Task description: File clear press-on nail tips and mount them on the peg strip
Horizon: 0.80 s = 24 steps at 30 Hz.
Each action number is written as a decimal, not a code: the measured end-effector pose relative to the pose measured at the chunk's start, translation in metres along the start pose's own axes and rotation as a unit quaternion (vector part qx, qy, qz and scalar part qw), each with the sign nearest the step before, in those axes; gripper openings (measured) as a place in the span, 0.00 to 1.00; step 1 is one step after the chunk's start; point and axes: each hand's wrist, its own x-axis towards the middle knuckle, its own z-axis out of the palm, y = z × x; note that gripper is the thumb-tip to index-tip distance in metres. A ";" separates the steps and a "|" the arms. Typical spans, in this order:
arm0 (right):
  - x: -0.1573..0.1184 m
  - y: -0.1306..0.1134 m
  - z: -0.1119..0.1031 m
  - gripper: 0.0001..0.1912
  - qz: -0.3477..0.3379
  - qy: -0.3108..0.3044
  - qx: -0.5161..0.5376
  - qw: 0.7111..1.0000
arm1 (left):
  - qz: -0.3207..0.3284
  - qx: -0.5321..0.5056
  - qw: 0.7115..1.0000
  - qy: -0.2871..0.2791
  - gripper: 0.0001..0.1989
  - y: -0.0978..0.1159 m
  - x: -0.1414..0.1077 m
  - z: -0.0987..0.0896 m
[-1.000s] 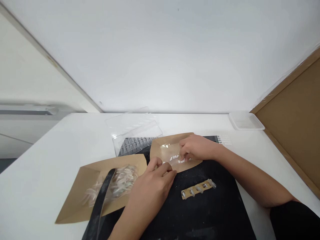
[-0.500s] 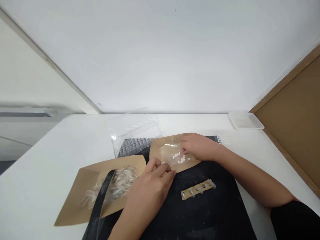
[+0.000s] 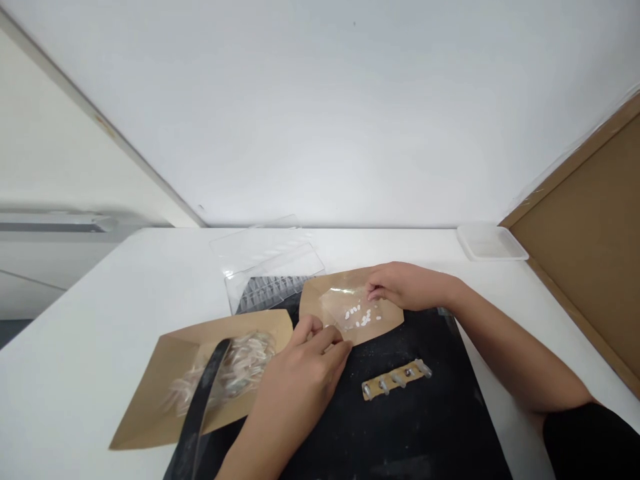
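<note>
My left hand rests with curled fingers at the near-left edge of a brown paper tray; what its fingertips hold, if anything, is hidden. Over that tray's right side, my right hand has its thumb and fingers pinched together, and I cannot make out anything between them. Several small white pieces lie in the tray on a clear plastic film. On the black mat, nearer to me, sits a brown strip with several clear, nail-tip-like pieces across it.
A second brown tray at left holds a heap of clear slivers. A long black band crosses its front. Behind stands an open clear plastic case with rows of pieces. A translucent box sits at the back right.
My right hand has moved slightly up and right, away from the white pieces, and its forearm now covers the white-dotted sheet behind it. My left hand has stayed in place.
</note>
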 end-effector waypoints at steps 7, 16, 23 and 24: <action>-0.001 0.002 -0.004 0.13 -0.047 0.029 0.031 0.998 | -0.001 -0.015 1.000 0.001 0.08 -0.001 0.000 0.000; 0.002 0.001 -0.002 0.03 -0.011 0.043 -0.002 0.999 | 0.005 -0.034 0.999 0.019 0.07 -0.004 -0.001 -0.001; 0.005 -0.015 0.015 0.17 -0.044 0.013 0.042 0.998 | -0.061 0.032 0.998 0.013 0.13 -0.014 -0.009 -0.012; 0.005 -0.019 0.016 0.19 -0.046 0.002 0.081 0.996 | -0.075 0.048 0.996 0.008 0.13 -0.015 -0.010 -0.014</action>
